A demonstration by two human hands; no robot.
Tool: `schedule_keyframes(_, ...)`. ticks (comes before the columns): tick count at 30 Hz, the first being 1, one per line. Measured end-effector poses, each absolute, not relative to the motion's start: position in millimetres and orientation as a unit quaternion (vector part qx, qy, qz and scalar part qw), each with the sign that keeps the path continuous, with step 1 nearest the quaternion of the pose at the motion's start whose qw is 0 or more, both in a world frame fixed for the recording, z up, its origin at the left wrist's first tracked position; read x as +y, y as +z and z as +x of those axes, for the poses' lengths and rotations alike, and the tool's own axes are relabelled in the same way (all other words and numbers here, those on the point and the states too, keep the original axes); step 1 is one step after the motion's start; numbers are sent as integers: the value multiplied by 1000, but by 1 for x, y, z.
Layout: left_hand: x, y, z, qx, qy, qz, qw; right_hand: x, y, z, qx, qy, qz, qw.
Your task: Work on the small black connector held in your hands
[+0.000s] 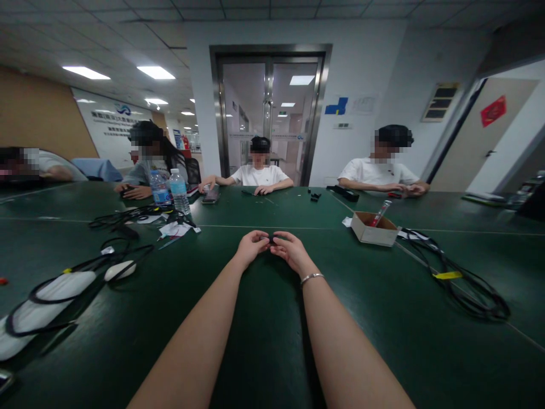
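Observation:
Both my arms reach forward over the dark green table (268, 318). The fingers of my left hand (251, 248) and my right hand (292, 251) meet near the middle of the view. Between the fingertips is a small black piece (271, 240), held from both sides. Its kind is too small to make out, and the fingers cover most of it. A silver bracelet (312, 278) circles my right wrist.
An open cardboard box (374, 234) and a coiled black cable (464, 289) lie to the right. On the left are water bottles (179, 193), tangled cables (128, 218), a white mouse (120, 271) and a white power strip (51, 301). Several people sit around the table.

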State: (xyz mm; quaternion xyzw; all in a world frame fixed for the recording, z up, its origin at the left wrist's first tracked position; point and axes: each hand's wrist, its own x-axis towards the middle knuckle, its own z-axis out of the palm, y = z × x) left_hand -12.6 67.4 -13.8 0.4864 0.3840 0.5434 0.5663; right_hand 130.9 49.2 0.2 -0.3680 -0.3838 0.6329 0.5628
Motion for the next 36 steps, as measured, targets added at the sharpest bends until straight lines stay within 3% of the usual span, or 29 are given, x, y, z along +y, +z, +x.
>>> schedule_keyframes(30,69,-14,-16,484,503,504,508,58,-21,134,-492,584,-355,539)
schedule_keyframes(36,72,-18,-19,507,477,565,442,57,-20,132,-500,571,-368,537)
